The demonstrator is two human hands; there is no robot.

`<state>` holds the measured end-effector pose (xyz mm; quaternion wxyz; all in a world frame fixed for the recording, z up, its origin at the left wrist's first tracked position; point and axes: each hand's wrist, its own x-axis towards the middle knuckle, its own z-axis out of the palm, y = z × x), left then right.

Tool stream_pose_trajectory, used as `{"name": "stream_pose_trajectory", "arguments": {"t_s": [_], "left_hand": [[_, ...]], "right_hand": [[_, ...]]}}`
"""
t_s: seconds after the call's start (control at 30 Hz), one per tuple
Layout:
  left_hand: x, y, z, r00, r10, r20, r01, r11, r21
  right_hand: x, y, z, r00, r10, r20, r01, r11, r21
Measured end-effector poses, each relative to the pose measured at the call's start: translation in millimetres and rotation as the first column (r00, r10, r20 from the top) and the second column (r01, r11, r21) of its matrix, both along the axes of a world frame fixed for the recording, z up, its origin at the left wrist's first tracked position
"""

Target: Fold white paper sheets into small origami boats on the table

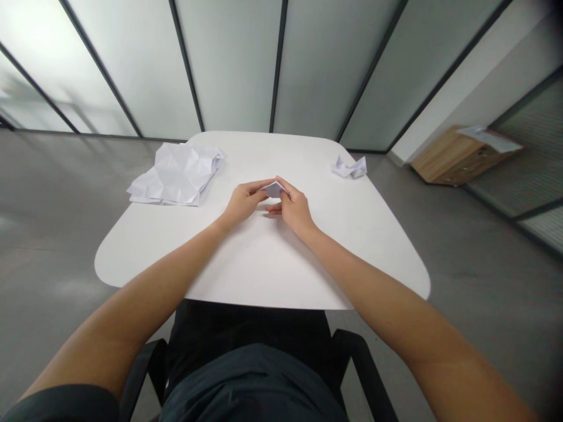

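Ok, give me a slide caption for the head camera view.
Left hand and right hand pinch a small folded paper over a white table, creased sheets lying far left.

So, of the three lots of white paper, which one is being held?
The small folded paper in the middle, pinched between the left hand and right hand. The creased sheets and crumpled piece lie untouched.

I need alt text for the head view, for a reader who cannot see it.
A left hand and a right hand together hold a small folded paper over a white table. Creased white sheets lie far left, a crumpled paper far right.
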<state>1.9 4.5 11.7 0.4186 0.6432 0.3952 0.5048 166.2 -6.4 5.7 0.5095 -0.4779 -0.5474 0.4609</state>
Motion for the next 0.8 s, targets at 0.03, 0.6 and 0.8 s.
{"name": "stream_pose_trajectory", "arguments": {"t_s": [0.03,0.6,0.8], "left_hand": [[0,1,-0.5,0.997,-0.012,0.076,0.016,0.999,-0.048],[-14,9,-11.8,0.999,-0.038,0.031,0.041,0.995,-0.087],[-10,6,-4.9,0.994,-0.085,0.072,0.091,0.992,-0.088]], "right_hand": [[0,-1,1.6,1.000,0.012,-0.020,-0.012,1.000,-0.008],[0,-5,7.4,0.971,0.041,-0.233,-0.076,0.987,-0.143],[2,-1,3.7,0.964,0.047,-0.261,-0.066,0.996,-0.065]]}}
